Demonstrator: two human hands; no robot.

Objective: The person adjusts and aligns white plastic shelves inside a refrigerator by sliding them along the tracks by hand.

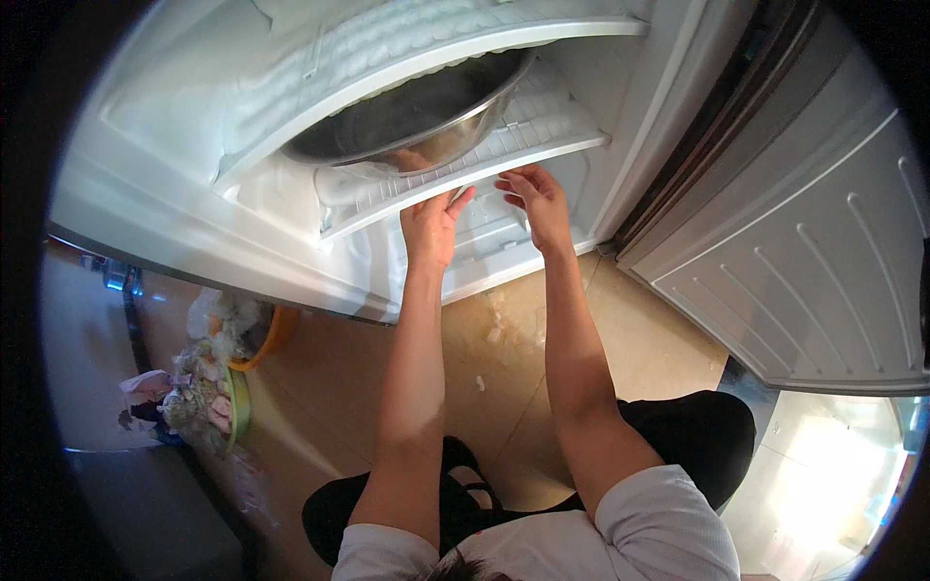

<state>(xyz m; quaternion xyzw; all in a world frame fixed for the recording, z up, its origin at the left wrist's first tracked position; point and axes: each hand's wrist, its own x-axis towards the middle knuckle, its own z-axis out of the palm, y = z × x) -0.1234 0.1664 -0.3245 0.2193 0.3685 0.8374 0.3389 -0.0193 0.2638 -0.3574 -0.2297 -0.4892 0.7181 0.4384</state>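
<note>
Both my hands reach into the bottom of an open freezer compartment [501, 247], under its lower shelf [472, 174]. My left hand [429, 231] has its thumb spread to the side, while its other fingertips are hidden behind the shelf's white front edge. Just below that same edge, my right hand [543, 210] has its fingers partly bent and apart, with nothing seen in them. On the lower wire shelf, above my hands, stands a wide stainless steel basin [465, 131], tilted in view. Thick frost [392, 54] coats the shelf over it.
The freezer door [792, 276] stands wide on the right. Bits of ice [496, 334] and wet patches lie on the tiled floor [501, 392] before the freezer. At left are an orange tub [280, 334] and a green basin [240, 407] with plastic bags and packed food.
</note>
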